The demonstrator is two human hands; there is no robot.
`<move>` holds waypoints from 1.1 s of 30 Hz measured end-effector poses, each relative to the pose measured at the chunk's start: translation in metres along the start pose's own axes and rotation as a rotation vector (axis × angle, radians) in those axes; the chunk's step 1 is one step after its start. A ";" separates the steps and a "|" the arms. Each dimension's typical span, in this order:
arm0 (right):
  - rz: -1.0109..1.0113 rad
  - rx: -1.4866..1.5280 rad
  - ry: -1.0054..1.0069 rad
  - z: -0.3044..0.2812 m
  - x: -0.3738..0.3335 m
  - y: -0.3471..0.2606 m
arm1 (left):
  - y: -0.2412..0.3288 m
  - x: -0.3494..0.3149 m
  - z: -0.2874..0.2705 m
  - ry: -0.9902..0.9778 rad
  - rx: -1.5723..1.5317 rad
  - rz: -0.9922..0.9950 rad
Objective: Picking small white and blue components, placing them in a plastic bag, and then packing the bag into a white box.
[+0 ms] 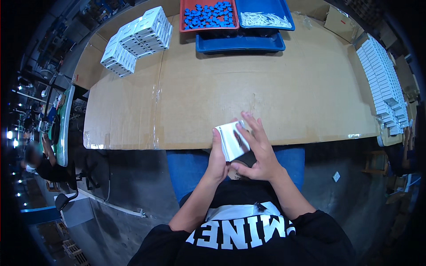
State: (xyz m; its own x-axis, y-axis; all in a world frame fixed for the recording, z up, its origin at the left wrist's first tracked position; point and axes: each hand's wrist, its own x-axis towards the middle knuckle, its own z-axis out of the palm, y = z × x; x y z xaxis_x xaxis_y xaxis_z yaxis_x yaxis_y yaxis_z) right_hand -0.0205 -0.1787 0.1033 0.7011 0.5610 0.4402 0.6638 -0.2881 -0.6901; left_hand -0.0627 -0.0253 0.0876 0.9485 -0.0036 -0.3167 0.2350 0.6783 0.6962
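A small white box-shaped piece (230, 137) is held up just off the table's near edge, tilted, with a dark shiny patch on its upper face. My left hand (216, 158) is closed round its left side, the thumb along the edge. At its right side is my right hand (262, 155), fingers spread apart. The right index finger overlaps the upper face and the thumb reaches toward the lower edge; whether they press on it I cannot tell. The underside of the piece is hidden.
A cardboard-covered table (199, 97) spreads ahead. At its back stand a red tray (182, 20) of blue parts, a blue tray (288, 22) of white sticks and a lower blue tray (239, 43). White stacks (144, 33) rise at left, more white stacks (381, 84) at right.
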 end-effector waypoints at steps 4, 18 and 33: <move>-0.037 0.009 -0.014 0.005 -0.004 0.010 | 0.003 -0.009 0.011 -0.006 -0.043 -0.159; -0.233 0.012 0.181 0.016 -0.006 0.026 | -0.002 -0.006 0.015 0.005 -0.018 -0.197; 0.334 0.776 0.260 0.032 -0.008 0.021 | -0.013 0.007 -0.004 -0.130 0.634 0.367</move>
State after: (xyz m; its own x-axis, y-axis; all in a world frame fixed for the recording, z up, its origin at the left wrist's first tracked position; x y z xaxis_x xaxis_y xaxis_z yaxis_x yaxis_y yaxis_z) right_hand -0.0204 -0.1644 0.0670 0.9266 0.3202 0.1971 0.1158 0.2557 -0.9598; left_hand -0.0597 -0.0310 0.0738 0.9978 0.0280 0.0593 -0.0618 0.0987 0.9932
